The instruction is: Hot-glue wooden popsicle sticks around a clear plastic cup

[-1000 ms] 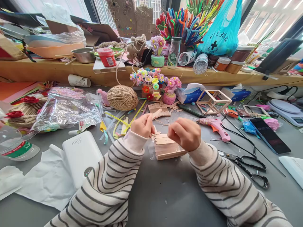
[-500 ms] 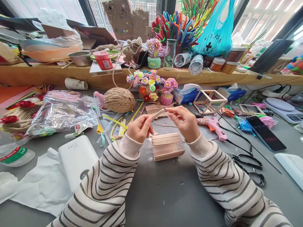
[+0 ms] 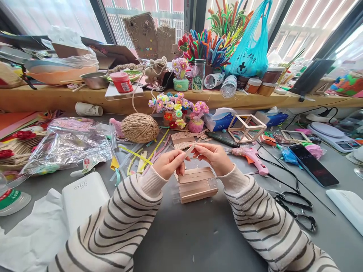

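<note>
My left hand (image 3: 168, 163) pinches the lower end of a thin wooden craft stick (image 3: 190, 149), held a little above the grey table. My right hand (image 3: 214, 158) pinches the stick's upper end from the right. Both sleeves are striped cream and black. Just below the hands lies a stack of wooden sticks (image 3: 196, 184) in a clear wrapper. A second small pile of sticks (image 3: 182, 139) lies beyond the hands.
A twine ball (image 3: 140, 127), a pink glue gun (image 3: 250, 155), black scissors (image 3: 297, 209), a phone (image 3: 313, 164) and a wooden stick cube (image 3: 246, 127) surround the hands. A white power bank (image 3: 83, 194), clear plastic bag (image 3: 68, 141) and white paper lie left. A crowded wooden shelf (image 3: 51, 96) runs behind.
My right hand rose from beside the stack and took the free end of the stick that my left hand held. The camera view tilted slightly up.
</note>
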`<state>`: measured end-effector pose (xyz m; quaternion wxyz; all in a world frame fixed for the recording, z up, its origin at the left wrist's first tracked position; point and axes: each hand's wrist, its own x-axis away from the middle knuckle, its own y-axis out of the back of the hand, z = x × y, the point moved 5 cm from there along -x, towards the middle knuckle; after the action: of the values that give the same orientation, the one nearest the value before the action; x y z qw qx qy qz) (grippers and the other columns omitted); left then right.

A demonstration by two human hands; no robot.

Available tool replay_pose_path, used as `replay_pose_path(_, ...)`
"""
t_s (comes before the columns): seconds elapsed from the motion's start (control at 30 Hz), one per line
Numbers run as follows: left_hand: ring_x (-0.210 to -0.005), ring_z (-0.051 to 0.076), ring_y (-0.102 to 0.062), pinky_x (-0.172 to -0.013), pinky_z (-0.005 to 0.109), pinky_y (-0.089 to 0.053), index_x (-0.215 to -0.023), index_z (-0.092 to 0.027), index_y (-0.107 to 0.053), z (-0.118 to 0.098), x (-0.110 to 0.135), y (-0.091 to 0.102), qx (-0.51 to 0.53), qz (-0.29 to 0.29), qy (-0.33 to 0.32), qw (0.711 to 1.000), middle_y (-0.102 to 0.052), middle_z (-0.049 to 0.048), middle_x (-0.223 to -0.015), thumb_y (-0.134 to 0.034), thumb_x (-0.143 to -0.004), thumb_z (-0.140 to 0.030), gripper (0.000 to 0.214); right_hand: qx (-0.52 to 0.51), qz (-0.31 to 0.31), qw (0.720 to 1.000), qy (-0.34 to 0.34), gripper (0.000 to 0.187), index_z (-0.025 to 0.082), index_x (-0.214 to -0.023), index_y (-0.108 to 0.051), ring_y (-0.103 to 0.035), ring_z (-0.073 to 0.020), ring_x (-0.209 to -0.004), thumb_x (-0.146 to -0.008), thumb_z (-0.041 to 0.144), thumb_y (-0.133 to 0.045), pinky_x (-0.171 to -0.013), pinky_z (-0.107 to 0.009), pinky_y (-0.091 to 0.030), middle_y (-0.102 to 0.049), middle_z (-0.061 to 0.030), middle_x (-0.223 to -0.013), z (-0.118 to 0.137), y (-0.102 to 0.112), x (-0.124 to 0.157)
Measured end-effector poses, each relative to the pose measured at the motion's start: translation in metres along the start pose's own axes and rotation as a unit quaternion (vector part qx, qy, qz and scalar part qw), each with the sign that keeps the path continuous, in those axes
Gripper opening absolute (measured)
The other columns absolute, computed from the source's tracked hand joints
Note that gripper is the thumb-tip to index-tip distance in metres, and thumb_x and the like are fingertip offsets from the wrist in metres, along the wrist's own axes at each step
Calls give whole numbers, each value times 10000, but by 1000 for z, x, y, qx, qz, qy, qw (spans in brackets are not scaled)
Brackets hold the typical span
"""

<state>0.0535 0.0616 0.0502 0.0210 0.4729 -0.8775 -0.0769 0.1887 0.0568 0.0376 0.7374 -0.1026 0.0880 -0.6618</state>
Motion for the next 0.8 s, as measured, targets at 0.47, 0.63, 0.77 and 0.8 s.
replay_pose_path(0.47, -574, 143, -621, -579, 261, -492, -740, -134, -561, 21, -38, -11, 14, 0, 0, 1000, -652, 21, -597, -554, -694, -496, 365, -36, -34, 999, 13, 216, 225, -771, -713, -545, -98, -666, -597, 352, -703, -587, -227, -412, -679, -14, -801, -20, 10, -20)
replay_pose_path(0.63, -603, 154, -629, -616, 275, -507, -724, -124, -599, 28, -35, -8, 52, -30, 12, 998, -659, 22, -605, -591, -649, -501, 385, -58, -1, 998, -17, 232, 209, -772, -715, -563, -110, -671, -576, 334, -716, -583, -235, -432, -685, -21, -827, -25, 2, -28)
replay_pose_path(0.77, -594, 154, -630, -617, 278, -509, -734, -125, -591, 32, -39, -8, 40, -34, 13, 999, -652, 17, -594, -580, -660, -485, 368, -64, -15, 998, -17, 218, 197, -744, -716, -551, -91, -638, -581, 342, -714, -567, -220, -429, -681, -16, -781, -28, 5, -31)
replay_pose_path(0.8, -595, 154, -630, -619, 279, -509, -728, -126, -588, 33, -39, -8, 29, -32, 10, 999, -651, 18, -594, -571, -668, -479, 358, -64, -17, 998, -16, 221, 195, -742, -716, -549, -90, -633, -578, 342, -716, -564, -220, -430, -679, -16, -775, -29, 6, -31)
